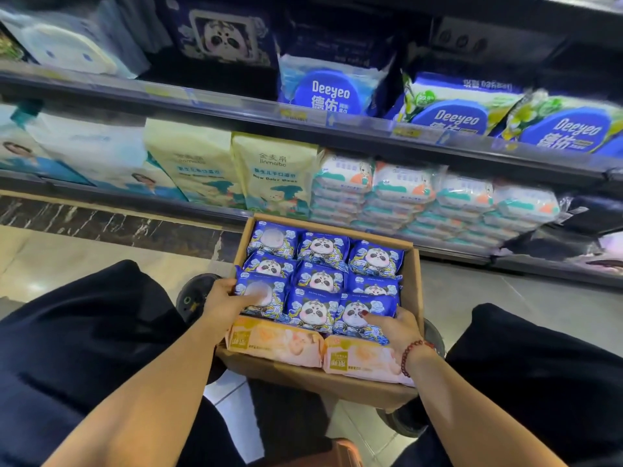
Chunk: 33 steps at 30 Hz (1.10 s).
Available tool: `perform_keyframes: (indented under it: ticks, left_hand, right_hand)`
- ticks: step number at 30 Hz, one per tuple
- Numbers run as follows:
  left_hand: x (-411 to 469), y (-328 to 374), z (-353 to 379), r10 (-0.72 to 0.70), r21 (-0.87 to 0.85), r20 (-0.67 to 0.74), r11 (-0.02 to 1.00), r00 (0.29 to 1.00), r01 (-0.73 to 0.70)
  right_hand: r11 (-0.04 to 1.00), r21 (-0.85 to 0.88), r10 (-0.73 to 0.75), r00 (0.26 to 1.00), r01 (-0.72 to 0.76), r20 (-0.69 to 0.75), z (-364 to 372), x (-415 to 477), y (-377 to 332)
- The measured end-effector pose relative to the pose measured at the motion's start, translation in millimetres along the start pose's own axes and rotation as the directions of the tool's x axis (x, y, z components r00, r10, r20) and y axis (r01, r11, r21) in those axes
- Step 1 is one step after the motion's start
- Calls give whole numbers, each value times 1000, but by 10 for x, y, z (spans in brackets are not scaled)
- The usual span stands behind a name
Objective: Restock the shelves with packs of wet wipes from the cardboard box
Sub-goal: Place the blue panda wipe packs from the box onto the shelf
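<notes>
An open cardboard box (413,284) sits on the floor between my knees. It holds several blue panda wet wipe packs and two pink-and-yellow packs (274,342) along its near edge. My left hand (224,303) grips the near-left blue pack (261,293) at its left side, thumb on top. My right hand (392,326) holds the near-right blue pack (365,313), thumb on its face and fingers round its right edge. Both packs still lie in the box.
Store shelves stand just behind the box. The lower shelf (215,210) carries cream baby-wipe bags and white stacked packs (435,200). The upper shelf (337,124) holds blue Deeyeo packs and a dark panda pack (224,35). My dark-trousered knees flank the box.
</notes>
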<state>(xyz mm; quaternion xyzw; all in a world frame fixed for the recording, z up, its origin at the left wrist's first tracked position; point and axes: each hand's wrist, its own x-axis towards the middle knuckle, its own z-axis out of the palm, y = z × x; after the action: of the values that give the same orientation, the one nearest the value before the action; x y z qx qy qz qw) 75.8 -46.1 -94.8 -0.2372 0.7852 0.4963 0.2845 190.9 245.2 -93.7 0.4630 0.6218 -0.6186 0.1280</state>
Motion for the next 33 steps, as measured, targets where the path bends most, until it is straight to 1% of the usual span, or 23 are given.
perform_keyframes:
  ticks: [2, 6, 8, 10, 12, 14, 17, 18, 19, 22, 25, 26, 29, 33]
  left_hand:
    - [57, -6, 11, -11, -9, 4, 1000, 1000, 11]
    - [-15, 31, 63, -79, -64, 81, 994, 994, 85]
    - [-63, 52, 94, -54, -39, 66, 998, 996, 57]
    - [-97, 94, 103, -19, 32, 24, 999, 1000, 18]
    - [-143, 169, 104, -7, 72, 12, 997, 1000, 6]
    - [-209, 245, 106, -32, -3, 28, 999, 999, 32]
    - [-339, 370, 107, -72, -148, 39, 986, 997, 77]
    - [-379, 439, 97, -56, -193, 68, 979, 996, 68]
    - [-438, 533, 65, -34, -226, 104, 972, 994, 57]
    - [-562, 873, -47, 104, -254, 179, 965, 978, -56]
    - [-928, 1414, -188, 274, -296, 202, 932, 940, -208]
    - [-1044, 1602, -235, 337, -298, 190, 915, 922, -273]
    - [-1428, 2134, -382, 515, -342, 162, 830, 842, -441]
    - [-2050, 2758, -519, 688, -421, 129, 690, 714, -589]
  right_hand:
    - [1000, 25, -6, 1000, 6, -10, -35, -11, -18]
    - [997, 70, -19, 1000, 20, -21, -88, -14, -25]
    - [997, 79, -23, 1000, 24, -10, -108, -4, -8]
    - [997, 78, -14, 1000, 14, -2, -126, -6, -22]
    - [995, 100, -7, 1000, 8, -6, -143, -31, -80]
    - [993, 114, -7, 1000, 6, 5, -165, -96, -165]
    - [988, 137, -77, 995, 69, 56, -207, -269, -374]
    - [986, 140, -98, 993, 88, 65, -229, -324, -459]
    - [982, 150, -126, 989, 113, 77, -254, -391, -557]
    - [955, 212, -233, 967, 207, 108, -363, -600, -901]
    - [918, 231, -353, 929, 322, 108, -505, -892, -1311]
    - [898, 236, -403, 910, 372, 97, -557, -1015, -1464]
    - [810, 272, -557, 827, 520, 76, -733, -1409, -1919]
    - [693, 330, -692, 720, 641, 54, -983, -1947, -2444]
